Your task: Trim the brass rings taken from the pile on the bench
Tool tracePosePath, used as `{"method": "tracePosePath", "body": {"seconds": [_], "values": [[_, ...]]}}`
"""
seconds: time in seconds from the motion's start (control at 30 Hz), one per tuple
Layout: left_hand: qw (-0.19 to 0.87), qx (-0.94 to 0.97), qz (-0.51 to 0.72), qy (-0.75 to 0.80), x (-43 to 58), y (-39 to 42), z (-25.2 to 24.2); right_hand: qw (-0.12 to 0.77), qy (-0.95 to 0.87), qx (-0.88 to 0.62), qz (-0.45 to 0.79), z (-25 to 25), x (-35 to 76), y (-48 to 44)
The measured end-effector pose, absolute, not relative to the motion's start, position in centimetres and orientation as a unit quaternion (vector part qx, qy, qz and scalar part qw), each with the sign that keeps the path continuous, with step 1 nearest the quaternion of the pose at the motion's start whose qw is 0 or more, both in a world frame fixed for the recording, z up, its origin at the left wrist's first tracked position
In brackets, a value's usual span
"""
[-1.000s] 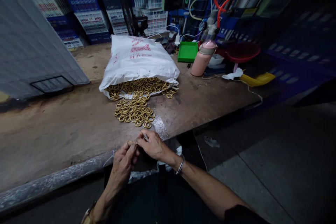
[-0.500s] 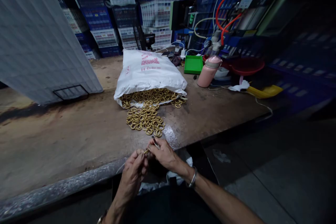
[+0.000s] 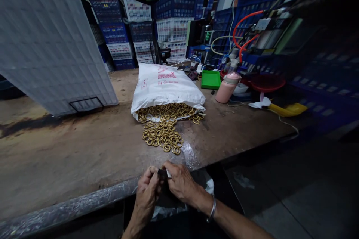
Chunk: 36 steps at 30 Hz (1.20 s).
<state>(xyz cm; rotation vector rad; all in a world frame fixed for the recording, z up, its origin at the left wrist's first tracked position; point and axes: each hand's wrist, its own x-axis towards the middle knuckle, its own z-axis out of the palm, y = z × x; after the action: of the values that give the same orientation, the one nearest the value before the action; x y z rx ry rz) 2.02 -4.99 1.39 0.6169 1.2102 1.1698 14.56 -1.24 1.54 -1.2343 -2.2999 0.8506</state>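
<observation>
Our left hand [image 3: 148, 188] and right hand [image 3: 181, 183] meet at the counter [image 3: 70, 153] edge, each grip pinched on a small dark piece [image 3: 162, 173]. Beyond, brass rings [image 3: 162, 136] spill from an open white sack [image 3: 165, 86]; a green tray [image 3: 211, 79] sits farther back.

Worn brown wooden counter [image 3: 84, 157] has a white printed sack [image 3: 165, 86] spilling brass rings [image 3: 164, 136], plus a green plastic tray [image 3: 211, 79], pink bottle [image 3: 227, 87] and yellow scoop [image 3: 288, 109]
</observation>
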Motion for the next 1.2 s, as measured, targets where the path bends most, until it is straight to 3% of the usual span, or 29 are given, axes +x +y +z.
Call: {"method": "tracePosePath", "body": {"seconds": [0.2,0.33,0.6,0.97,1.2], "values": [[0.577,0.32,0.514,0.548,1.9,-5.4,1.4,0.13,-0.841,-0.456,0.259,2.0,14.7,-1.3],[0.629,0.294,0.496,0.521,2.4,-6.3,2.3,0.101,-0.821,-0.521,0.211,1.8,15.7,-0.3],[0.7,0.206,0.5,0.467,2.6,-5.6,3.1,0.177,-0.762,-0.607,0.142,0.9,17.3,2.4],[0.75,0.071,0.539,0.376,1.5,-3.8,2.0,0.137,-0.775,-0.611,0.089,-1.1,17.0,2.7],[0.732,0.056,0.531,0.423,1.8,-2.2,1.7,0.131,-0.787,-0.595,0.099,-0.7,17.4,2.7]]}}
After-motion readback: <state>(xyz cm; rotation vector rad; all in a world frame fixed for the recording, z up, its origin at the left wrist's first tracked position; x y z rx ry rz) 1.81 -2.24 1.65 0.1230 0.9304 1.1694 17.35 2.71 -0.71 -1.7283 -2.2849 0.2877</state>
